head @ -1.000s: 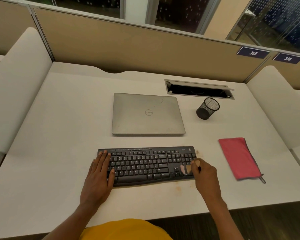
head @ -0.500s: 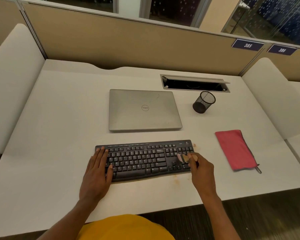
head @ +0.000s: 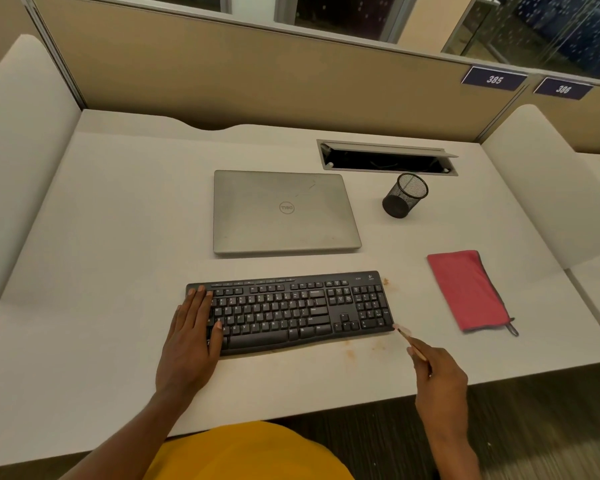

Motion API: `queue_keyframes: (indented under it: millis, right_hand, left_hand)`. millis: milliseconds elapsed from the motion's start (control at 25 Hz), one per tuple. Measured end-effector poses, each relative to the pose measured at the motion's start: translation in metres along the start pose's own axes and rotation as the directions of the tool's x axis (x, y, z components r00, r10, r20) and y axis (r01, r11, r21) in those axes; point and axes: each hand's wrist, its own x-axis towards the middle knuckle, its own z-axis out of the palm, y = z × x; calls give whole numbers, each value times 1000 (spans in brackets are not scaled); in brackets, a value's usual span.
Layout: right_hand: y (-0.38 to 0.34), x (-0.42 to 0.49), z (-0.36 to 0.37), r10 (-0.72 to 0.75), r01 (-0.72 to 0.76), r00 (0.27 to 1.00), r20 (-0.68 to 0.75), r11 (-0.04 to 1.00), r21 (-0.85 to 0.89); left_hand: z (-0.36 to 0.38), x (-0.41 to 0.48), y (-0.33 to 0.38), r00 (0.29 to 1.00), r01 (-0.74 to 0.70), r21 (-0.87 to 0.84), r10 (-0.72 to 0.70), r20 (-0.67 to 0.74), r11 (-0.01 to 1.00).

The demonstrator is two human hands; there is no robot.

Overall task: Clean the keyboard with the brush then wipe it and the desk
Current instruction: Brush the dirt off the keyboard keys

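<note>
Showed the white bench [head: 118, 237] cut off at the view's near and left edges, with brownish marks [head: 350, 353] by the keyboard's front edge and right end; carried a closed silver laptop [head: 284, 211] at the middle, lid down, hiding whatever lay under it; bore the black keyboard [head: 291, 306] just in front of the laptop and apart from it, left end hidden under a hand; kept a folded red cloth [head: 466, 289] flat to the right, well apart from the keyboard; held a cable well [head: 385, 161] sunk behind the laptop, flap raised, inside too dark to read; stood a black mesh cup [head: 405, 195] near the well, only its own mesh visible through the mouth; pressed the left hand [head: 191, 344] flat on the keyboard's left keys, fingers straight and together; pinched a thin brush [head: 409, 339] in the right hand [head: 440, 375], fingers curled on the handle; set the blurred bristles at the keyboard's near right corner, touching or not, could not tell.
</note>
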Motion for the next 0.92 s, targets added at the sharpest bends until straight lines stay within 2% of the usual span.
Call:
queue_keyframes:
  millis: [240,360,480,600,720,800,920]
  right_hand:
    - [-4,-12,22,-77,90,986,151,993,-80]
    - [-13,-23,34,-121,134,969,215,990,-47]
    - [-24,-37,44,-200,192,934,294,980,57]
    - [-23,-37,39,-145,120,969,198,984,135]
    - [-13,-31,32,-47,38,995,92,995,97]
    - [-14,-31,35,-54,48,995,88,996,69]
    - [-29,-40,50,-127,115,979,158,990,83]
  left_hand:
    - [0,0,2,1000,3,1,-3,1,1000]
    - [-1,-1,2,1000,6,1,-6,-2,1000]
    - [-1,-1,2,1000,7,5,-7,-5,1000]
    - [0,-1,3,1000,9,3,-9,-3,1000]
    - [-1,-1,3,1000,14,5,-14,0,1000]
    - [0,-1,2,1000,6,3,-6,1,1000]
    - [-1,-1,2,1000,2,4,-2,-3,1000]
